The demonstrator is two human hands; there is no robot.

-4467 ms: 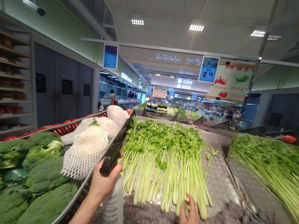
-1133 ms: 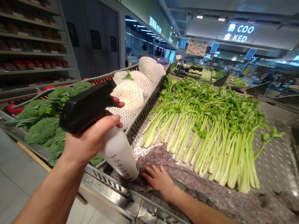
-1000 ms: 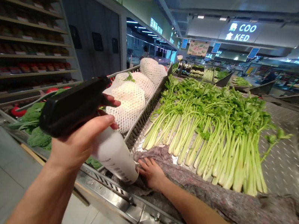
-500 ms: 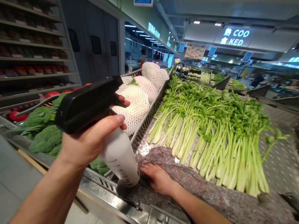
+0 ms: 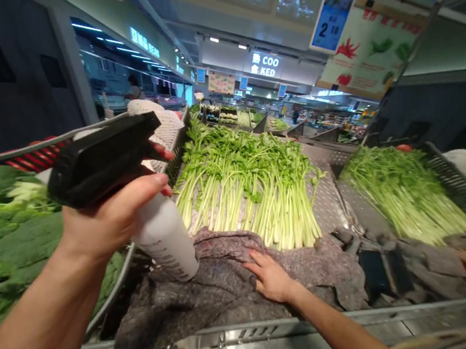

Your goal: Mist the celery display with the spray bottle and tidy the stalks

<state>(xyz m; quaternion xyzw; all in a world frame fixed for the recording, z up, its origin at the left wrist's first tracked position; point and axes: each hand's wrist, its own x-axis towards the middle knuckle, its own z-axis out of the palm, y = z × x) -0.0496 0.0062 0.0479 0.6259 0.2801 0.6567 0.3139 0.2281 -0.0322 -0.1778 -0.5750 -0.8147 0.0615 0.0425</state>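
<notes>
My left hand [image 5: 104,219] is wrapped round the neck of a spray bottle [image 5: 167,241] with a white body and a large black head. The bottle tilts, its base down over the grey felt cloth [image 5: 189,309]. My right hand [image 5: 272,276] rests on that cloth with fingers spread, pointing left toward the bottle. Behind the cloth's folded edge lies a row of celery [image 5: 251,195], leaves pointing away from me and stalk ends toward me, on a dimpled metal tray [image 5: 324,195].
Broccoli [image 5: 19,241] fills a crate at the left. White net-wrapped produce [image 5: 170,126] stands behind the bottle. A mirror [image 5: 438,136] on the right reflects celery and cloth. A metal rail [image 5: 243,332] runs along the front edge. Price signs [image 5: 334,16] hang overhead.
The view has turned right and moved closer to the stand. My right hand has slid right along the cloth, away from the bottle's base, its fingers wider apart. The left hand still holds the bottle.
</notes>
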